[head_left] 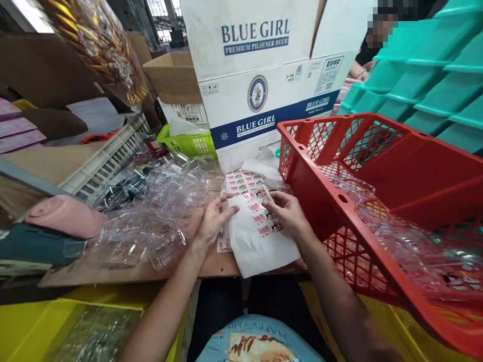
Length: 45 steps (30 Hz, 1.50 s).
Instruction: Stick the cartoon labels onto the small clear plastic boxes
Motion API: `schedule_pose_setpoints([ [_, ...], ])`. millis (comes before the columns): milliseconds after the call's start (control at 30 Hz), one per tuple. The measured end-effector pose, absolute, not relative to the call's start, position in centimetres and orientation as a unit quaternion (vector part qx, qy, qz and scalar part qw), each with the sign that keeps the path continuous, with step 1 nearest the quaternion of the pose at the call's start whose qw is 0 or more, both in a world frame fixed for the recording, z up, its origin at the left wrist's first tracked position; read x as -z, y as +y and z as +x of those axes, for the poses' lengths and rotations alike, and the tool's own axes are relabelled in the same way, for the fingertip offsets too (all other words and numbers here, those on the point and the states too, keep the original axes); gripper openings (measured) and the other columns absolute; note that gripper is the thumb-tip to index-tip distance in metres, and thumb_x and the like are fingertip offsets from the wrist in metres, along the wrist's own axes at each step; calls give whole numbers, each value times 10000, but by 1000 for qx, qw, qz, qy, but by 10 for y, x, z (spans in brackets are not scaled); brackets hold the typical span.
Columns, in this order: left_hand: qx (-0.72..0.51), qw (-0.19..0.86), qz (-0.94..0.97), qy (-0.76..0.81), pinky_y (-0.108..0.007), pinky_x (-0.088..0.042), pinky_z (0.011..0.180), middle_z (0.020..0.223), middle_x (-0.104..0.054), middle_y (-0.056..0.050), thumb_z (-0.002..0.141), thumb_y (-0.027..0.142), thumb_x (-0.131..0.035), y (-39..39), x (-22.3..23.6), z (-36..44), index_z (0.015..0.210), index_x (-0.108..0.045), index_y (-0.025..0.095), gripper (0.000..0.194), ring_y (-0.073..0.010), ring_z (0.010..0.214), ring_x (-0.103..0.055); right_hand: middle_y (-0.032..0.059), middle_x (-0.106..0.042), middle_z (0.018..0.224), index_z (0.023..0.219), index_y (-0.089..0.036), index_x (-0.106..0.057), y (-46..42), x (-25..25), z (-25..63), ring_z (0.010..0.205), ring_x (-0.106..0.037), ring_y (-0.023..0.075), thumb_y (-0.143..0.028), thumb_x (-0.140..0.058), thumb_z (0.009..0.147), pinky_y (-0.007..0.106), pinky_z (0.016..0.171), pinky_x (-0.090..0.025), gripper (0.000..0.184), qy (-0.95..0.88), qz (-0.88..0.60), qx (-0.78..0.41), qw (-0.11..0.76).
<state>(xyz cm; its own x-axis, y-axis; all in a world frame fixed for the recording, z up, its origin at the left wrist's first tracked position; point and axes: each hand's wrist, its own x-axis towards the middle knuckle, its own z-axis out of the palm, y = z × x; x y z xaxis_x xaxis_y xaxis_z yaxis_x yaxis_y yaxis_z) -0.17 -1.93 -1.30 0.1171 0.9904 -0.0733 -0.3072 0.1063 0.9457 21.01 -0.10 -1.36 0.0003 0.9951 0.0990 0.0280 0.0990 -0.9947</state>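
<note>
A white sticker sheet (260,251) lies in front of me, printed with rows of small pink motifs and brown-and-black cartoon animals. Its lower part is blank and hangs toward the table's front edge. My left hand (213,218) grips the sheet's left edge, thumb on top. On the opposite side my right hand (290,213) pinches the sheet near its printed animals; whether a single sticker is between the fingertips cannot be made out. Several clear plastic boxes (162,196) lie heaped left of my left hand. More printed sheets show partly beneath the sheet.
A red crate (339,196) with clear plastic pieces stands at right. White beer cartons (260,65) rise behind the sheet. Teal bins (426,75) are stacked at the back right, near another person's hand. A pink roll (62,216) and a yellow bin (41,322) sit at left.
</note>
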Motion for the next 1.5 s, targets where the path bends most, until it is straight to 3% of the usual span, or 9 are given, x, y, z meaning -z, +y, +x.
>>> schedule_pose_setpoints([
  [133,-542,610,374,441,-176,-503,674,760,-736,-30,581,222,-900,-11,15,-12,753,-755,124,246,-91,686,-632,75,-691,890,939,-175,-720,-11,8,202,844,-607,236,-367,-753,740,363,734,-500,278,-574,-511,-386,510],
  [233,-546,636,329,434,-182,-513,678,748,-735,-13,604,244,-891,-20,21,-6,775,-753,139,244,-81,664,-636,110,-665,1024,1038,-197,-708,-29,2,185,1006,-537,278,-286,-648,878,462,926,-432,193,-683,-525,-169,478],
  [333,-553,665,288,410,-207,-532,734,776,-748,-22,616,245,-887,-33,22,3,821,-757,141,264,-98,705,-667,112,-678,942,1013,-183,-719,-40,4,165,917,-536,272,-278,-587,937,451,863,-456,180,-766,-494,-48,408],
  [467,-559,678,276,389,-236,-536,793,850,-771,-59,654,261,-867,-41,23,10,887,-774,140,279,-136,793,-700,91,-689,865,946,-186,-733,-39,17,152,820,-551,235,-271,-578,951,368,755,-487,177,-761,-480,-55,433],
  [633,-565,652,295,411,-258,-522,850,881,-777,-66,657,276,-862,-43,32,12,859,-785,148,252,-164,866,-707,77,-691,795,820,-207,-722,-32,25,149,782,-568,228,-260,-577,933,368,757,-472,192,-736,-486,-123,454],
  [867,-590,635,250,432,-235,-524,765,798,-764,-27,598,268,-887,-39,35,15,803,-768,156,263,-118,737,-683,35,-648,693,776,-183,-649,-18,29,160,626,-576,166,-309,-494,964,283,602,-453,274,-633,-529,-216,522],
  [1067,-557,684,247,401,-220,-525,737,801,-760,-33,618,239,-880,-38,28,14,839,-742,145,278,-118,731,-688,74,-706,862,898,-207,-711,-30,23,163,839,-605,221,-265,-608,923,357,782,-491,122,-726,-478,-149,471],
  [1233,-540,709,233,389,-237,-534,762,833,-764,-40,633,221,-871,-42,32,14,874,-740,148,284,-134,766,-702,92,-700,865,913,-204,-719,-39,27,157,832,-577,230,-247,-554,950,373,762,-496,174,-745,-468,-124,459],
  [1500,-548,672,285,408,-224,-542,736,863,-764,-48,629,222,-873,-45,36,13,903,-757,145,307,-130,764,-695,20,-614,663,695,-195,-615,-26,32,155,641,-557,160,-278,-550,887,287,622,-453,219,-644,-507,-267,507],
])
